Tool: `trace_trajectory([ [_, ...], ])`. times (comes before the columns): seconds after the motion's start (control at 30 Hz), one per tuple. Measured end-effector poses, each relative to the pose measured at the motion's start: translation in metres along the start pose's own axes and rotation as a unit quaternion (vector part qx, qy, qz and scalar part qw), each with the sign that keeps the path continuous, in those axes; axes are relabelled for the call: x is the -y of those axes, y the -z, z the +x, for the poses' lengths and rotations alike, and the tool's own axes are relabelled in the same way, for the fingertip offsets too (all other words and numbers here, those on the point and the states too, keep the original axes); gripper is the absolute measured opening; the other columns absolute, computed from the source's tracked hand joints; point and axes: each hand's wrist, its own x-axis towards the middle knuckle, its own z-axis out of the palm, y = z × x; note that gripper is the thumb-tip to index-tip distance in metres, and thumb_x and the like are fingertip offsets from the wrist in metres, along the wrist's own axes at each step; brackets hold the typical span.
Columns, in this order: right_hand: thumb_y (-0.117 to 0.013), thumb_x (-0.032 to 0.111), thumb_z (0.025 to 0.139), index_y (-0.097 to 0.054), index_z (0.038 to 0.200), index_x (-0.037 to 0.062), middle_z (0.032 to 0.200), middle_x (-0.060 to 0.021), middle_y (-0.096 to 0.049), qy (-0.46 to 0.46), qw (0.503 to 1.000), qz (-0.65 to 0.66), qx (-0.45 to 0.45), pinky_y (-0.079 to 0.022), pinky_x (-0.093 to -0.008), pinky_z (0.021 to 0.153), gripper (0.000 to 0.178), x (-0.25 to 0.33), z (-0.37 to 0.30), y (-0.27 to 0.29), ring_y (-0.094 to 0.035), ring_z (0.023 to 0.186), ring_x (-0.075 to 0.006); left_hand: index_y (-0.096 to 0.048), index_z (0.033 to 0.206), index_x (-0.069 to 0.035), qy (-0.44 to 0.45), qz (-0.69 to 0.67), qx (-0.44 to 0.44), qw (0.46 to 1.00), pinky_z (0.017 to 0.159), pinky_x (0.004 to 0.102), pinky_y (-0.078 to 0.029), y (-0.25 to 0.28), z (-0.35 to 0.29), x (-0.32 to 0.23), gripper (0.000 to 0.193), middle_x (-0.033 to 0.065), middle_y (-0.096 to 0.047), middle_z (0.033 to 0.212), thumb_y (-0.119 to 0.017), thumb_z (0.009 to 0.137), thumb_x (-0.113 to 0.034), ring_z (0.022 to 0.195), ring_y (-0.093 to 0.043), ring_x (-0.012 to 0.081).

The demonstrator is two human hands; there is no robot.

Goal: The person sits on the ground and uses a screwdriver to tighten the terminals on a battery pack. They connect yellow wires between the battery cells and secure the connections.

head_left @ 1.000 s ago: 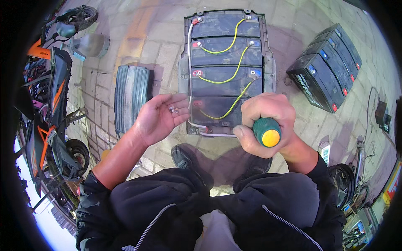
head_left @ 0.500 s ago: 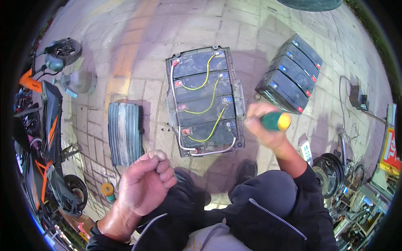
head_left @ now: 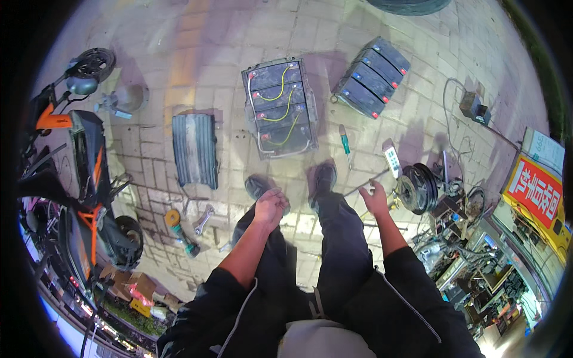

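Observation:
On the paving ahead of my feet lies a dark battery case with several black batteries joined by yellow and white wires. My left hand is in front of my left leg, fingers curled together; what they hold, if anything, is hidden. Beside my right knee, my right hand is empty with its fingers apart. A green-handled screwdriver lies on the ground to the right of the case, out of reach of either hand. Further right is a second group of black batteries with red and blue terminals.
A ribbed grey cover lies left of the case. A wrench and an orange-yellow roll are nearer me. A motor scooter stands at left. At right are a wheel, a white power strip and a cluttered tool cart.
The screwdriver has left my right hand and lies on the paving. Both hands have drawn back toward my legs. My view has risen, so the batteries look smaller and farther off.

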Motion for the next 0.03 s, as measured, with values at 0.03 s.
trace_trajectory([
  [0.03,-0.071,0.035,0.077,-0.054,0.119,-0.0027,0.117,-0.0235,-0.055,0.006,1.000,-0.007,0.002,-0.047,-0.0377,0.087,0.059,0.0042,-0.0346,0.0218,-0.058,0.102,-0.0317,-0.052,0.109,0.002,-0.005,0.019,-0.019,1.000,0.075,0.0339,-0.048,0.0093,-0.0163,0.0041,0.026,0.0093,-0.055,0.094,-0.044,0.085,0.007,0.079,-0.054,0.0193],
])
